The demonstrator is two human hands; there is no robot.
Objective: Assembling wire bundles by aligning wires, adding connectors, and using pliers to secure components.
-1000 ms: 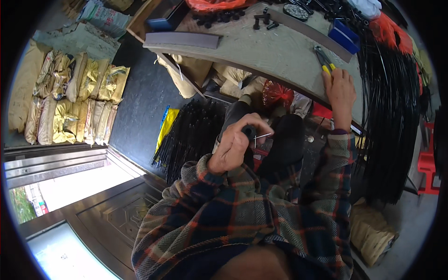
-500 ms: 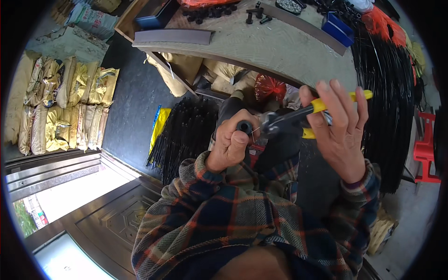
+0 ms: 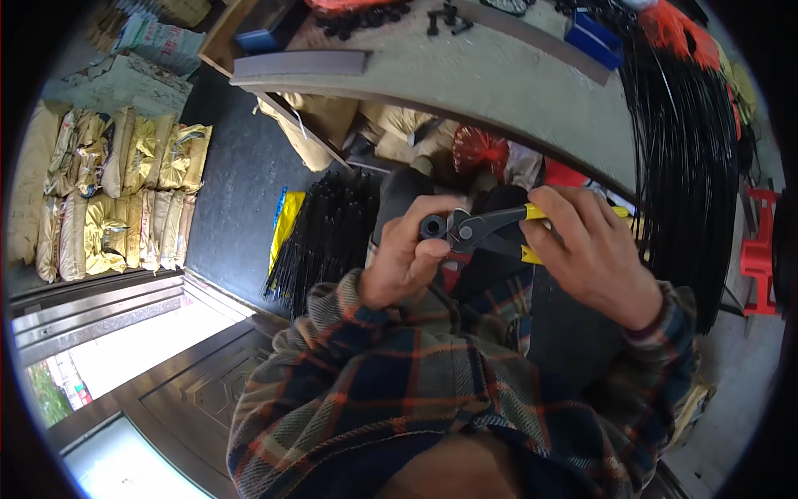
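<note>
The grey surface [image 3: 490,91] before me carries a blue box [image 3: 594,41]. Just beside that box I have a long grey strip [image 3: 532,40]; left of the box lie loose black parts [image 3: 433,24], and farther left, a purplish strip [image 3: 299,64].

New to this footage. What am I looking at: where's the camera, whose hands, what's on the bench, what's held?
No machine here: one person works bare-handed. A fisheye camera on their head looks down, so straight edges bend near the rim.

The left hand holds a black tube with its open end showing. The right hand holds yellow-handled pincers, their head right at the tube; what they bite on is too small to tell.

On the workbench are small black fittings, a blue box and a grey strip. Long black strands hang at its right side.
</note>
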